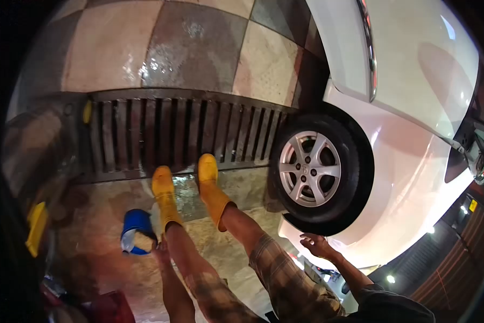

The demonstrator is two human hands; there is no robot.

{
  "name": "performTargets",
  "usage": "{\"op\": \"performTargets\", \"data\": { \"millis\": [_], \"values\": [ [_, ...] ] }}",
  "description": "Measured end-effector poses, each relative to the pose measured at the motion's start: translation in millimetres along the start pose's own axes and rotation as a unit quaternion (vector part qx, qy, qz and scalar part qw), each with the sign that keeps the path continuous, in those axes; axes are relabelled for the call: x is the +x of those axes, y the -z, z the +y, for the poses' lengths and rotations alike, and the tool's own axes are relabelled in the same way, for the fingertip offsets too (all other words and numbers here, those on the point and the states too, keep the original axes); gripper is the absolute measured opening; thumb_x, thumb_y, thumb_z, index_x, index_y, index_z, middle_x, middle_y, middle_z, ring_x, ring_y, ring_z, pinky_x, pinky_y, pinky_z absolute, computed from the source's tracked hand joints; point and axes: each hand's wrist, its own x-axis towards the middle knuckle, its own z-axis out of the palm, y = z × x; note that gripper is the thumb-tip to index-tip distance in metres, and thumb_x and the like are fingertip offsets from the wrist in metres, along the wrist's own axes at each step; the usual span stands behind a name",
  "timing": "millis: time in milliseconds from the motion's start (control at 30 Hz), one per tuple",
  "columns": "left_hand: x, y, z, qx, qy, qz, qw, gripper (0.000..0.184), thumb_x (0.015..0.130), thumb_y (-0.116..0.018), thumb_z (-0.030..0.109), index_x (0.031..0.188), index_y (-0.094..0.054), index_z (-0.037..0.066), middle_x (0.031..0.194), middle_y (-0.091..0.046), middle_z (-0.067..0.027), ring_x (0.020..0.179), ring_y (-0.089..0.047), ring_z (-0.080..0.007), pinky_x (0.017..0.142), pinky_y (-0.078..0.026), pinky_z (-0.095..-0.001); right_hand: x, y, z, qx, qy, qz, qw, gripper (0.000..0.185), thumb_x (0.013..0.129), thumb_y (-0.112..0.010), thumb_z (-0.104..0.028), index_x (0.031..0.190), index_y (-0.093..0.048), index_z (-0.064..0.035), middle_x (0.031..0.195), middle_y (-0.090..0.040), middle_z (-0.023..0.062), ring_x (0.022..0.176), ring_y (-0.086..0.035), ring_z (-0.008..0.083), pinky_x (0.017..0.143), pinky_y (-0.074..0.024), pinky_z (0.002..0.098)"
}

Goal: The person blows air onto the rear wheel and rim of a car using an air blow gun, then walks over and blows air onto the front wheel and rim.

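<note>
A small blue bucket (138,219) is at the left, with something pale and tan, perhaps a sponge or cloth, at its mouth. My left hand (160,247) reaches down to the bucket's edge, its fingers closed at the rim and partly hidden. On the other side, my right hand (316,245) is beside the white car's body (392,156), just below the front wheel (310,169). Its fingers are loosely bent and apart, with nothing seen in them. Whether it touches the car I cannot tell.
My yellow rubber boots (165,194) stand on wet concrete beside a long metal drain grate (182,132). Beyond it lie wet checkered tiles (193,46). A yellow object (36,229) is at the far left, and a dark red thing (112,308) at the bottom left.
</note>
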Motion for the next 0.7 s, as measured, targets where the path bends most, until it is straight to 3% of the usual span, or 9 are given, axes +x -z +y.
{"op": "performTargets", "data": {
  "millis": [33,133,167,200,233,367,467,500,700],
  "values": [
    [-14.9,-36.8,-7.7,0.071,-0.086,0.141,0.984,0.073,0.095,-0.051,0.040,0.149,-0.019,0.003,0.138,-0.051,-0.0167,0.122,-0.054,-0.0347,0.102,-0.044,-0.0524,10.3,-3.0,-7.0,-0.007,0.004,0.020,1.000,0.036,0.093,-0.063,-0.029,0.119,-0.064,-0.0040,0.098,-0.071,0.0169,0.083,-0.069,0.0242,0.076,-0.0549,0.0366],
    [-123.6,2.1,36.1,0.346,-0.055,-0.053,0.935,0.035,0.092,-0.055,0.038,0.115,-0.051,0.012,0.118,-0.061,-0.0123,0.101,-0.062,-0.0305,0.077,-0.051,-0.0514,-27.9,34.3,-12.9,-0.033,0.087,0.019,0.995,0.035,0.091,-0.065,-0.029,0.115,-0.065,-0.0023,0.097,-0.071,0.0195,0.085,-0.070,0.0273,0.077,-0.0553,0.0383],
    [-127.8,-42.6,28.8,0.297,-0.015,0.107,0.949,0.033,0.092,-0.053,0.040,0.110,-0.056,0.013,0.113,-0.063,-0.0105,0.095,-0.063,-0.0297,0.076,-0.051,-0.0495,-25.4,40.0,-2.8,-0.045,0.101,0.038,0.993,0.035,0.091,-0.065,-0.029,0.114,-0.066,-0.0024,0.097,-0.071,0.0204,0.087,-0.070,0.0287,0.078,-0.0553,0.0392],
    [-104.7,-55.2,37.1,0.289,0.094,0.001,0.953,0.033,0.091,-0.055,0.038,0.112,-0.057,0.013,0.106,-0.064,-0.0089,0.088,-0.064,-0.0285,0.071,-0.051,-0.0439,-27.7,47.5,6.3,-0.054,0.133,0.064,0.987,0.034,0.090,-0.066,-0.029,0.112,-0.067,-0.0024,0.097,-0.070,0.0212,0.088,-0.071,0.0297,0.079,-0.0552,0.0395],
    [-191.7,-133.9,-2.9,0.420,-0.081,0.103,0.898,0.028,0.091,-0.054,0.036,0.105,-0.059,0.013,0.099,-0.065,-0.0062,0.080,-0.064,-0.0267,0.066,-0.050,-0.0391,-21.2,53.5,4.4,-0.053,0.179,0.065,0.980,0.034,0.089,-0.067,-0.029,0.110,-0.067,-0.0025,0.096,-0.070,0.0220,0.090,-0.071,0.0306,0.081,-0.0551,0.0397],
    [-266.0,-163.2,12.3,0.692,-0.254,-0.004,0.676,0.031,0.093,-0.053,0.030,0.115,-0.059,0.009,0.114,-0.064,-0.0139,0.095,-0.064,-0.0347,0.085,-0.054,-0.0466,-23.3,115.9,-40.8,-0.164,0.165,0.014,0.972,0.039,0.091,-0.058,-0.037,0.106,-0.065,-0.0013,0.109,-0.067,0.0234,0.101,-0.064,0.0397,0.087,-0.0516,0.0482],
    [-344.4,-244.8,-11.0,0.391,-0.099,-0.273,0.873,0.018,0.090,-0.055,0.019,0.105,-0.058,0.009,0.093,-0.062,-0.0073,0.073,-0.060,-0.0234,0.060,-0.048,-0.0369,-13.6,166.9,-105.3,-0.267,0.199,0.027,0.943,0.045,0.093,-0.053,-0.037,0.118,-0.061,-0.0003,0.115,-0.064,0.0237,0.106,-0.061,0.0424,0.096,-0.0468,0.0486],
    [-370.6,-274.1,-28.5,0.391,-0.119,-0.261,0.874,0.017,0.090,-0.055,0.016,0.105,-0.058,0.008,0.090,-0.062,-0.0062,0.069,-0.060,-0.0211,0.056,-0.047,-0.0339,-40.7,200.0,-162.7,-0.280,0.105,-0.001,0.954,0.046,0.094,-0.052,-0.037,0.121,-0.060,0.0002,0.119,-0.063,0.0236,0.109,-0.059,0.0427,0.100,-0.0446,0.0482],
    [-496.4,-391.6,-72.0,0.536,-0.352,-0.104,0.760,0.031,0.091,-0.066,0.017,0.118,-0.059,0.003,0.098,-0.068,-0.0085,0.072,-0.069,-0.0196,0.062,-0.054,-0.0309,4.7,291.5,-328.9,-0.181,0.282,0.085,0.938,0.040,0.091,-0.056,-0.038,0.113,-0.066,-0.0062,0.123,-0.061,0.0219,0.114,-0.058,0.0385,0.096,-0.0473,0.0446]
  ]
}}
